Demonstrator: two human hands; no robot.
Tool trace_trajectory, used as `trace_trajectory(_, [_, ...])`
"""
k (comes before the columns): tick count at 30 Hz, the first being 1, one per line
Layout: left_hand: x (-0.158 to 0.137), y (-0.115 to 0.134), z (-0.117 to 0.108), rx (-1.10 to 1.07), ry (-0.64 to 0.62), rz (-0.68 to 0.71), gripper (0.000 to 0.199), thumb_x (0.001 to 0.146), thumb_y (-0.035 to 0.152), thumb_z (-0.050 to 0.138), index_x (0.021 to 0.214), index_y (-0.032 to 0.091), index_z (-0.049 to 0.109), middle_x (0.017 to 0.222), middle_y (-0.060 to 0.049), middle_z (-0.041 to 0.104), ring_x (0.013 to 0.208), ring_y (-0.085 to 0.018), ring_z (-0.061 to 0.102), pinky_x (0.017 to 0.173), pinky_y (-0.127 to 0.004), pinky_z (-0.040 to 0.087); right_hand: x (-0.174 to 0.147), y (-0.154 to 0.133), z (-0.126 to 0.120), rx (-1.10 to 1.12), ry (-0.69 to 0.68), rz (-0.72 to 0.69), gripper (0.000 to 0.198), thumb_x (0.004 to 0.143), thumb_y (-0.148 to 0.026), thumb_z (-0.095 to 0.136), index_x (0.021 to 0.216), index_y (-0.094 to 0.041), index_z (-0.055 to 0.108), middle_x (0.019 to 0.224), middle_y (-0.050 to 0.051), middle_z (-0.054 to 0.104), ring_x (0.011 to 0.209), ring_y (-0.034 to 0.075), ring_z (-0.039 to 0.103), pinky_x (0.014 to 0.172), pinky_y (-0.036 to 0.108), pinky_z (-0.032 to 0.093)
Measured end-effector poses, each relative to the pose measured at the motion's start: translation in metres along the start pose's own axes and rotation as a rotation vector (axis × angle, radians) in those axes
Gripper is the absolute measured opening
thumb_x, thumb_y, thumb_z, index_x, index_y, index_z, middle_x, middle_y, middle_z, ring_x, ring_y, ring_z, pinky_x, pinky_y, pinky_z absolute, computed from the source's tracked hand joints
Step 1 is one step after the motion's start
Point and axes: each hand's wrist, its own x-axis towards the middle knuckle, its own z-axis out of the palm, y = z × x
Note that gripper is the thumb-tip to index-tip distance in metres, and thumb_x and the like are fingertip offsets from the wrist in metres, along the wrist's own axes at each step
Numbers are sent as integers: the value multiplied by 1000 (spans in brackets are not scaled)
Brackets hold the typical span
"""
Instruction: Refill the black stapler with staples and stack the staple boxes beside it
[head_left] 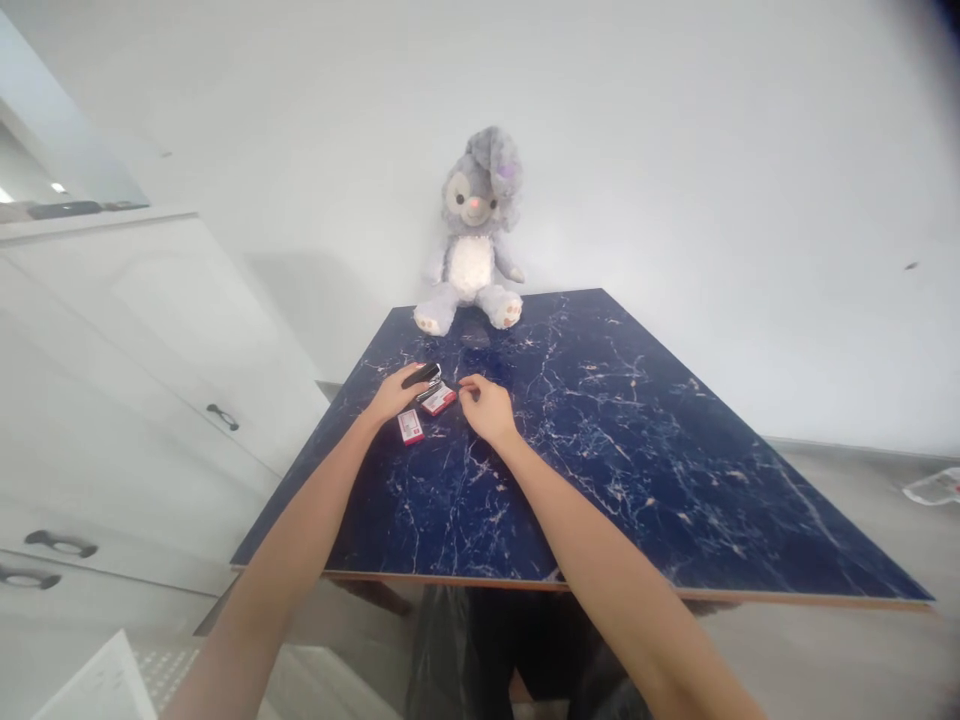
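My left hand (394, 394) is closed round a black stapler (424, 374), whose top arm looks lifted from its metal lower part. Close against the stapler lies a red-and-white small box (439, 400). A second red-and-white box (410, 426) rests on the table nearer to me, just below my left hand. To the right of the stapler is my right hand (486, 406), with thumb and forefinger pinched together. Whatever sits between those fingertips is too small to make out.
The blue marble-patterned table (600, 450) runs back to a white wall. A grey plush rabbit (472, 240) sits at its far edge. On the left stands a white cabinet (135, 380) with dark handles. A clear plastic item (934, 487) lies on the floor at right.
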Motion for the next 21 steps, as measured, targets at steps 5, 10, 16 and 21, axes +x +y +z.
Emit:
trace_trajectory(5, [-9, 23, 6, -62, -115, 60, 57, 87, 48, 58, 138, 20, 59, 141, -10, 59, 130, -28, 54, 114, -44, 37, 13, 28, -42, 89, 65, 48, 22, 87, -22, 53, 102, -22, 70, 97, 1, 76, 88, 16, 70, 87, 29, 51])
trace_trajectory(10, [-14, 43, 22, -159, -214, 106, 58, 89, 49, 58, 141, 25, 56, 146, -7, 55, 135, -29, 49, 117, -46, 31, 8, 77, -87, 35, -26, 39, 21, 83, -20, 57, 99, -23, 71, 91, -1, 76, 84, 17, 70, 86, 30, 51])
trace_trajectory(16, [35, 56, 28, -349, -213, -92, 59, 91, 57, 45, 141, 26, 57, 156, -5, 43, 138, -30, 43, 111, -42, 36, -1, 95, -103, 26, 8, 32, 21, 84, -22, 57, 100, -23, 71, 89, -1, 76, 80, 16, 69, 83, 30, 51])
trace_trajectory(21, [69, 70, 30, -342, -396, -168, 59, 85, 62, 49, 124, 24, 71, 133, -7, 65, 111, -28, 61, 97, -37, 44, -2, 91, -102, -3, -67, 1, 21, 86, -21, 56, 99, -24, 71, 85, -2, 75, 78, 16, 68, 82, 29, 50])
